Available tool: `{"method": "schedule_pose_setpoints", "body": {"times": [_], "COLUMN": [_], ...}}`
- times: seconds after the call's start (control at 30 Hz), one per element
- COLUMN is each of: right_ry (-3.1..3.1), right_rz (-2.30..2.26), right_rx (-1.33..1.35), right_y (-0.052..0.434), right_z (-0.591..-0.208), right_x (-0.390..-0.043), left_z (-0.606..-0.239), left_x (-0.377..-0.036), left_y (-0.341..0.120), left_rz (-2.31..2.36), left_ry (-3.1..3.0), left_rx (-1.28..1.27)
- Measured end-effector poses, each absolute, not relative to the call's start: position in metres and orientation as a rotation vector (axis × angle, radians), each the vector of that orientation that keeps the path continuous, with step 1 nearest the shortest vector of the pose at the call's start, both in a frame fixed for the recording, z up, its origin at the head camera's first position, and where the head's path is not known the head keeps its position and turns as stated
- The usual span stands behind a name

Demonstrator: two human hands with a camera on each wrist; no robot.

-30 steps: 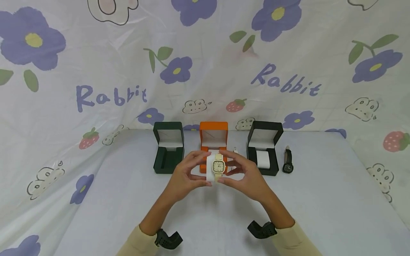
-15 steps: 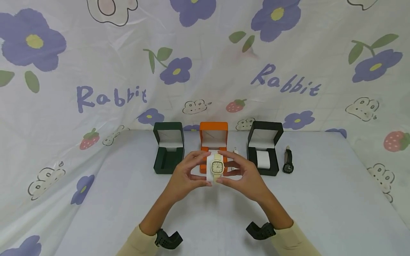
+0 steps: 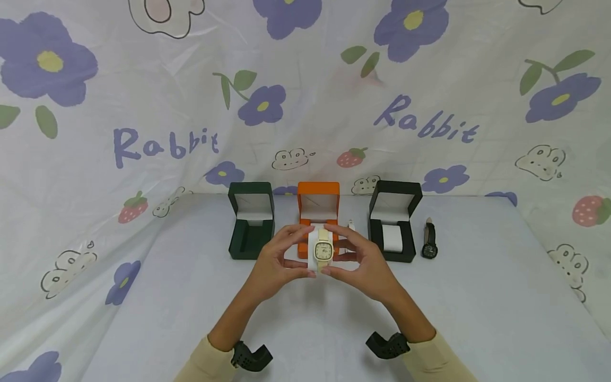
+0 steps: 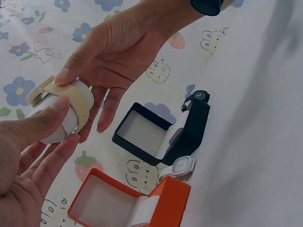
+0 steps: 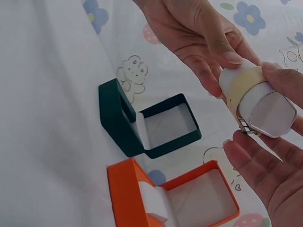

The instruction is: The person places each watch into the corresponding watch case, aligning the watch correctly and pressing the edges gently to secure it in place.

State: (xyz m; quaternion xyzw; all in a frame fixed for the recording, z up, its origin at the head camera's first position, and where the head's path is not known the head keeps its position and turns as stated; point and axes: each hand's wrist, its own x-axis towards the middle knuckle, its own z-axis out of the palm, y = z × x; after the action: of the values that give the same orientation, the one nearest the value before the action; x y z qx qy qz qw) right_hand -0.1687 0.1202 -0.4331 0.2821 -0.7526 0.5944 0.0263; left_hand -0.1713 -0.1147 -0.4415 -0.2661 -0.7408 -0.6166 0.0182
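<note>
A cream-strapped wristwatch [image 3: 323, 251] with a squarish dial sits around a white watch pillow [image 3: 312, 257], raised in front of the orange box. My left hand [image 3: 277, 260] holds the pillow's left end between thumb and fingers. From the other side, my right hand [image 3: 367, 260] pinches the watch, thumb at the lower strap and index finger at the upper strap. In the left wrist view the strap [image 4: 73, 94] wraps the pillow, and both thumbs press close together on it. The strap's metal buckle [image 5: 245, 125] shows on the underside in the right wrist view.
Three opened watch boxes stand along the back: a green box [image 3: 237, 239], an orange box [image 3: 302, 250] and a black box [image 3: 408, 246]. The black one contains a white pillow [image 3: 392, 238]. A black watch [image 3: 429, 241] lies right of it; a white watch [image 4: 181, 165] lies between orange and black.
The right hand and the cream watch have shifted slightly left along the white pillow. The left hand stays nearly still, and the boxes have not moved.
</note>
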Motion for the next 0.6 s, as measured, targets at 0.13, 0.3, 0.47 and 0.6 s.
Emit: {"method": "schedule_pose_setpoints", "body": {"times": [0.13,0.3,0.47,0.6], "right_ry": [-2.317,-2.319,-2.322,-2.322], "right_rz": [1.834,1.838,1.824,1.818], "right_rx": [0.876,0.871,0.866,0.864], "right_y": [0.1196,0.1189,0.1180,0.1174], "right_z": [-0.4337,-0.4331,-0.4323,-0.4328], "right_x": [-0.1687,-0.1679,-0.1668,-0.1665], "left_z": [-0.4420,-0.4429,-0.4433,-0.4439], "left_x": [-0.1717,-0.1720,-0.1724,-0.1728], "left_y": [-0.1146,-0.1150,-0.1152,-0.1154], "left_rz": [-1.912,-1.919,-1.923,-1.923], "left_ry": [-2.299,-2.292,-2.290,-2.296], "left_rx": [-0.833,-0.847,-0.853,-0.846]}}
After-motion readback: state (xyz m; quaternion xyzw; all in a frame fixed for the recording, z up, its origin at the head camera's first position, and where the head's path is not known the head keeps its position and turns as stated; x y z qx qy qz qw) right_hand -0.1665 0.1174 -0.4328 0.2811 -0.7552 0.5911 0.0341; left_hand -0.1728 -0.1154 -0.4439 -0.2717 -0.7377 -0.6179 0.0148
